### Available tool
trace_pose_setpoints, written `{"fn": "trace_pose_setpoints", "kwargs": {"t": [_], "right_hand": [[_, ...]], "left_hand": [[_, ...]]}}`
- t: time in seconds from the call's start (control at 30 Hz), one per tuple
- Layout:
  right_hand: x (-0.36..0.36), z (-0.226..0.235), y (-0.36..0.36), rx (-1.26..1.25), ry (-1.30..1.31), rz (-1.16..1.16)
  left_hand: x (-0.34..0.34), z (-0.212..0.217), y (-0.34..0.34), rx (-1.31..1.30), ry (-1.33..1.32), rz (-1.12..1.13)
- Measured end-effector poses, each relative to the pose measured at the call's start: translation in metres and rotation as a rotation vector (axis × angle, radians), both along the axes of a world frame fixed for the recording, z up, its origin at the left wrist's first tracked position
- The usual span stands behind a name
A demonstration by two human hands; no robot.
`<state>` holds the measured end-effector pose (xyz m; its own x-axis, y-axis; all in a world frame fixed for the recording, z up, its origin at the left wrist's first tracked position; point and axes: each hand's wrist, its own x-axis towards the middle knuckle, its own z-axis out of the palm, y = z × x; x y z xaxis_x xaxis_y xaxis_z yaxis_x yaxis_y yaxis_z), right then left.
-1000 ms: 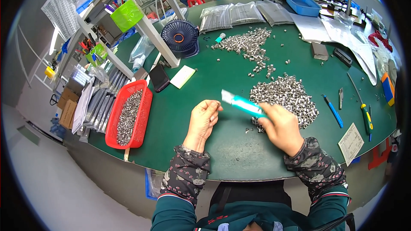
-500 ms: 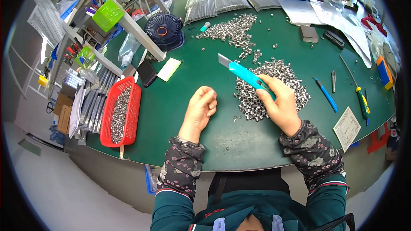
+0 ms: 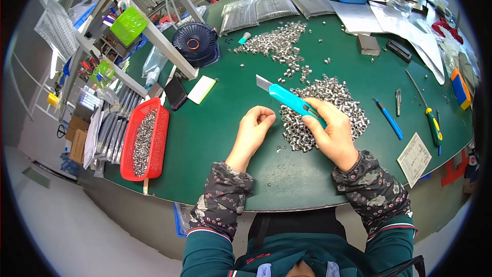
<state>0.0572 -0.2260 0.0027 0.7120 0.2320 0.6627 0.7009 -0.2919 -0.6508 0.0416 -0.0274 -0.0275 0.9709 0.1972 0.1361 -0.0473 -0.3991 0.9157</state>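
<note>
In my right hand (image 3: 333,131) is a turquoise utility knife (image 3: 289,98), its blade extended and pointing up to the left. That hand is over the right part of a pile of small metal sleeves (image 3: 335,92). My left hand (image 3: 254,127) is just left of the pile, fingers curled and pressed together. Whatever it may hold is too small or hidden to make out. Beyond the pile, a second, looser spread of metal sleeves (image 3: 271,41) lies across the green table (image 3: 215,138). A red plastic basket (image 3: 161,138) at the left contains more small metal parts.
A black fan (image 3: 193,43), a phone (image 3: 176,93) and a notepad (image 3: 202,89) lie beside the shelf post. To the right are a blue pen-like tool (image 3: 390,120), a screwdriver (image 3: 433,123) and a paper slip (image 3: 414,159). Bagged rods (image 3: 274,6) line the back.
My left hand has moved right, closer to the pile, with its fingers turned toward the sleeves. The knife has shifted slightly left and down in my right hand.
</note>
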Motion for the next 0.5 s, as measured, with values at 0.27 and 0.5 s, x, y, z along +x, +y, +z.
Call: {"fn": "trace_pose_setpoints", "kwargs": {"t": [0.27,0.5], "right_hand": [[-0.004,-0.005,-0.003,-0.126,0.000,0.070],[-0.009,-0.005,0.000,-0.246,0.099,0.188]], "left_hand": [[-0.030,0.019,0.043,-1.062,0.036,-0.200],[-0.027,0.014,0.052,-1.109,0.008,-0.195]]}}
